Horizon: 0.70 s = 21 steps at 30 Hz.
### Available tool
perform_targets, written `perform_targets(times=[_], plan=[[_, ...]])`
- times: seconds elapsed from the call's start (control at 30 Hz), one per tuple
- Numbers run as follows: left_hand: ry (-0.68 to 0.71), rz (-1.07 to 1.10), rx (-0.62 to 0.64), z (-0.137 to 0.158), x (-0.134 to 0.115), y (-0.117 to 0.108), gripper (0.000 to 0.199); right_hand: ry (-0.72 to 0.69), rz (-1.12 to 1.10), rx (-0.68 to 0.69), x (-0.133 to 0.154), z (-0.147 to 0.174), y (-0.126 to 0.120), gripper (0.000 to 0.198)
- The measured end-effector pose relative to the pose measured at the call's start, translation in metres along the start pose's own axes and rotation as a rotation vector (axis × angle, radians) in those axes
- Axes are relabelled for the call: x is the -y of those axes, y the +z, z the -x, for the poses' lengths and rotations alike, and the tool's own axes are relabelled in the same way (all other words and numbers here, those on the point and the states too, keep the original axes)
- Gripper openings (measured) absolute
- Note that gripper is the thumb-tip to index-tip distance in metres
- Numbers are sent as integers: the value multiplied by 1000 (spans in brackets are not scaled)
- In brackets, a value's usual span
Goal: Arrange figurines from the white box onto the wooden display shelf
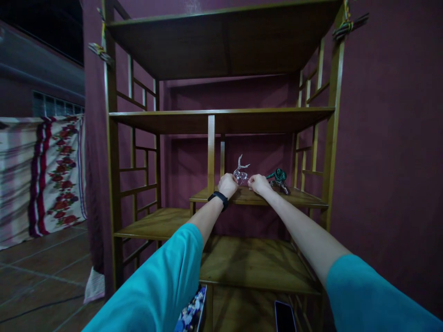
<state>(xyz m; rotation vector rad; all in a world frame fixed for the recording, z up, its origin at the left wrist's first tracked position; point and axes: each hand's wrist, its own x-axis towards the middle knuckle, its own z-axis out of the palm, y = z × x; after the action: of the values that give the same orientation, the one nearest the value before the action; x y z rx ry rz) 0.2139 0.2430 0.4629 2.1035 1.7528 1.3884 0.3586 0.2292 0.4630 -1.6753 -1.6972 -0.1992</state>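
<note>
A clear, glass-like deer figurine (241, 175) with tall pale antlers stands at the middle shelf board (242, 197), between my two hands. My left hand (228, 185), with a black band on its wrist, is closed at the figurine's left side. From the right, my right hand (259, 183) pinches at the figurine's other side, its fingertips close together. Just behind and right of that hand sits a dark green crouching figurine (278, 179) on the same board. The fingers partly hide the deer's lower part.
The wooden shelf unit (221, 112) has boards at several heights and an upright post (211, 152) left of my hands. Below lie a phone (285, 316) and a box with printed figures (192, 311). A floral cloth (65, 170) hangs at the far left.
</note>
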Motion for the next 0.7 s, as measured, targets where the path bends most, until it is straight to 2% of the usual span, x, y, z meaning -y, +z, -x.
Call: perform_targets(times=[0.23,0.7], plan=[[-43,-29,24,0,-4,-3,17,-1,48,1,2,7,-5,16],[-9,-64,36,-6,0,5,20,41,103,7,1,8,-4,14]])
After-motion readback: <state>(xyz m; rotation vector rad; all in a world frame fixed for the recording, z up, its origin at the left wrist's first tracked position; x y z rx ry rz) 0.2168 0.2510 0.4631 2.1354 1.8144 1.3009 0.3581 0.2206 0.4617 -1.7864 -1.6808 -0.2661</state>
